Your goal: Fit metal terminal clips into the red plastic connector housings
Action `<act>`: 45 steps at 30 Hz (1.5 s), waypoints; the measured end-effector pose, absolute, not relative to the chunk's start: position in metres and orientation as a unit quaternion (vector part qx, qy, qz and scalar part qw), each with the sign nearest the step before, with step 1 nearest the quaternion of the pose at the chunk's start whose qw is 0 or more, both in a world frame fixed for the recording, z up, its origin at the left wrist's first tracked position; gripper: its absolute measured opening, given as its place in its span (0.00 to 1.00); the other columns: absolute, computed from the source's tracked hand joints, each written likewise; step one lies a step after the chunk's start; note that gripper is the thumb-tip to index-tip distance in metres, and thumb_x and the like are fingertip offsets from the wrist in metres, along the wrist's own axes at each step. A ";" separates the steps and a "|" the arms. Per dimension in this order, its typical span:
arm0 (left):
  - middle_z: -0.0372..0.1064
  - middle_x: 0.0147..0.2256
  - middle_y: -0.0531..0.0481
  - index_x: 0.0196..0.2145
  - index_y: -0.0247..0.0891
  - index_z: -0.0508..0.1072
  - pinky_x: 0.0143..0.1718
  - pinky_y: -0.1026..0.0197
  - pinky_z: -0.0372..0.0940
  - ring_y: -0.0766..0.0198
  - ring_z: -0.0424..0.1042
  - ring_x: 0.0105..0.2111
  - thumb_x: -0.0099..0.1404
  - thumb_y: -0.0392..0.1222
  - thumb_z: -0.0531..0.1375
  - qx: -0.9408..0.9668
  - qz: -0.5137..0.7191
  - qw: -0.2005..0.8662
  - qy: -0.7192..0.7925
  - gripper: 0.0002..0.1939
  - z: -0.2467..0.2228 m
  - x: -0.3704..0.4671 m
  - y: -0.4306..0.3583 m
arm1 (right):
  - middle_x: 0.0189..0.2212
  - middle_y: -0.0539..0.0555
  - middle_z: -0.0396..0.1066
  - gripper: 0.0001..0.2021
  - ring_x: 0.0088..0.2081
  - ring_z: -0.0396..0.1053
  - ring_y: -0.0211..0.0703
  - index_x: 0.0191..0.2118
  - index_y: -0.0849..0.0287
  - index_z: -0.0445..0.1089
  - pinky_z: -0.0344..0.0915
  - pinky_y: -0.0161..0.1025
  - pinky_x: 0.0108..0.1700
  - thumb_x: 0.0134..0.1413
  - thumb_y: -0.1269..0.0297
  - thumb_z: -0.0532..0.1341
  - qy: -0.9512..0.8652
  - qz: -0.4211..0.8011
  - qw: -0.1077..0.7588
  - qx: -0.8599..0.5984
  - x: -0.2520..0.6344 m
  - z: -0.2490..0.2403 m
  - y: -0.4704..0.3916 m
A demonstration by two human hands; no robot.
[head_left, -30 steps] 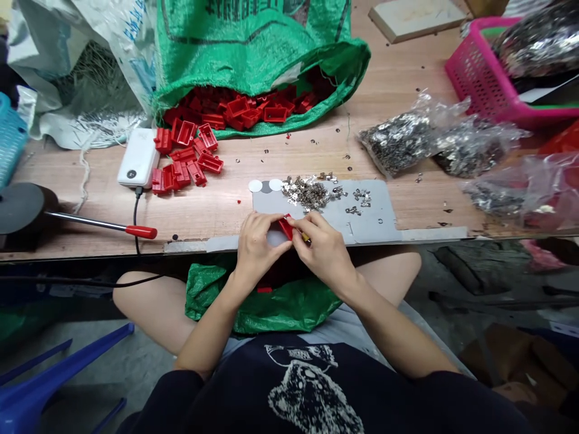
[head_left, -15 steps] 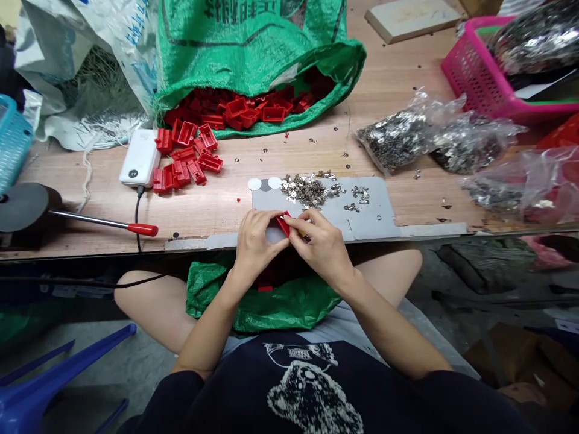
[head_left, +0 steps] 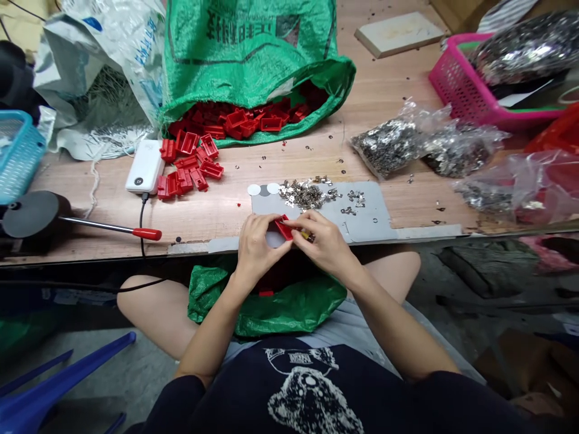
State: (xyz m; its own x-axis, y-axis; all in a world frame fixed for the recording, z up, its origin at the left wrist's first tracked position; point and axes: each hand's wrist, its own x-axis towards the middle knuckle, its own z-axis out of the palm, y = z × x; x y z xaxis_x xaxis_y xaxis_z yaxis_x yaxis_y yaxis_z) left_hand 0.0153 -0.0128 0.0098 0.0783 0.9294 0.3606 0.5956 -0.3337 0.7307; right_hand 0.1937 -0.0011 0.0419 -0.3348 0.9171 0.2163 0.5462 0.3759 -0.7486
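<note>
Over the front edge of the table, my left hand [head_left: 259, 246] is closed round one end of a small red plastic case [head_left: 284, 228], its open side facing up. My right hand [head_left: 326, 242] is pinched at the case's right side. Tucked in its curled fingers is a small yellow and dark tool [head_left: 307, 235], mostly hidden, so its kind does not show. Just beyond the hands, a heap of small metal clips [head_left: 307, 194] lies on a grey mat [head_left: 375, 211]. An open green bag [head_left: 289, 313] rests on the lap below, with red inside.
Loose red cases [head_left: 185, 172] lie by a white power bank [head_left: 145, 166], before a big green sack [head_left: 253, 54] of more cases. A red-tipped lever [head_left: 147, 234] juts in at left. Bags of metal parts [head_left: 389, 144] and a pink basket [head_left: 456, 84] stand at right.
My right fingertips have drawn back slightly from the red case, showing more of its open side. The left hand keeps its hold. The camera view has shifted a little.
</note>
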 end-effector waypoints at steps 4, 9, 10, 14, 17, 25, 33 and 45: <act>0.72 0.48 0.46 0.52 0.40 0.69 0.51 0.55 0.70 0.58 0.73 0.48 0.59 0.40 0.71 0.653 0.442 0.234 0.569 0.25 0.023 0.008 -0.024 | 0.37 0.54 0.71 0.14 0.35 0.70 0.42 0.51 0.58 0.77 0.68 0.39 0.37 0.63 0.62 0.61 -0.704 0.269 0.371 -0.543 0.205 0.039 0.005; 0.64 0.43 0.48 0.56 0.42 0.70 0.48 0.56 0.70 0.59 0.71 0.44 0.59 0.41 0.72 0.675 0.380 0.200 0.600 0.28 0.026 0.003 -0.032 | 0.37 0.57 0.75 0.10 0.40 0.73 0.49 0.43 0.57 0.79 0.68 0.42 0.42 0.63 0.63 0.61 -0.719 0.151 0.333 -0.591 0.196 0.025 0.030; 0.64 0.43 0.49 0.57 0.43 0.70 0.49 0.55 0.69 0.58 0.70 0.43 0.59 0.41 0.72 0.683 0.359 0.194 0.605 0.30 0.023 0.004 -0.031 | 0.37 0.57 0.76 0.10 0.39 0.73 0.49 0.43 0.57 0.79 0.67 0.42 0.40 0.64 0.63 0.60 -0.726 0.134 0.318 -0.595 0.191 0.023 0.036; 0.63 0.42 0.48 0.64 0.44 0.65 0.53 0.48 0.66 0.53 0.69 0.45 0.57 0.46 0.74 0.714 0.291 0.150 0.619 0.41 0.010 0.008 -0.024 | 0.38 0.57 0.77 0.10 0.35 0.72 0.46 0.39 0.57 0.79 0.60 0.39 0.33 0.65 0.62 0.60 -0.740 0.089 0.249 -0.619 0.172 0.019 0.050; 0.63 0.48 0.44 0.68 0.44 0.59 0.56 0.44 0.63 0.49 0.67 0.50 0.56 0.53 0.74 0.732 0.267 0.132 0.612 0.48 0.007 0.009 -0.022 | 0.39 0.57 0.77 0.09 0.36 0.73 0.46 0.37 0.57 0.79 0.60 0.39 0.33 0.64 0.63 0.61 -0.750 0.104 0.237 -0.609 0.173 0.022 0.049; 0.70 0.54 0.45 0.69 0.48 0.55 0.60 0.45 0.60 0.50 0.66 0.56 0.61 0.43 0.71 0.720 0.308 0.225 0.580 0.44 0.020 0.001 -0.021 | 0.37 0.57 0.81 0.07 0.38 0.77 0.49 0.40 0.57 0.78 0.67 0.42 0.40 0.63 0.66 0.61 -0.766 0.210 0.267 -0.547 0.212 0.031 0.019; 0.67 0.61 0.44 0.62 0.44 0.64 0.64 0.47 0.63 0.55 0.69 0.58 0.61 0.25 0.56 0.729 0.327 0.266 0.539 0.32 0.029 0.001 -0.023 | 0.35 0.57 0.78 0.05 0.38 0.76 0.50 0.37 0.58 0.77 0.66 0.42 0.39 0.61 0.65 0.64 -0.778 0.165 0.227 -0.562 0.210 0.027 0.016; 0.64 0.56 0.41 0.52 0.41 0.74 0.61 0.48 0.64 0.55 0.66 0.59 0.69 0.26 0.51 0.703 0.407 0.161 0.561 0.20 0.011 0.007 -0.005 | 0.36 0.57 0.80 0.08 0.38 0.77 0.50 0.38 0.59 0.78 0.67 0.41 0.41 0.56 0.71 0.61 -0.785 0.192 0.212 -0.550 0.228 0.034 0.016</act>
State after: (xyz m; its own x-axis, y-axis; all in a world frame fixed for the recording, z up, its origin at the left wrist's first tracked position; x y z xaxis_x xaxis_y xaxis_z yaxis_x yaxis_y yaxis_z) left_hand 0.0068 -0.0051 0.0113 0.0406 0.9192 0.3916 0.6580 -0.3196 0.6818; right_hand 0.2279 0.0157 0.0342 -0.3061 0.9442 0.1216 0.7821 0.3223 -0.5333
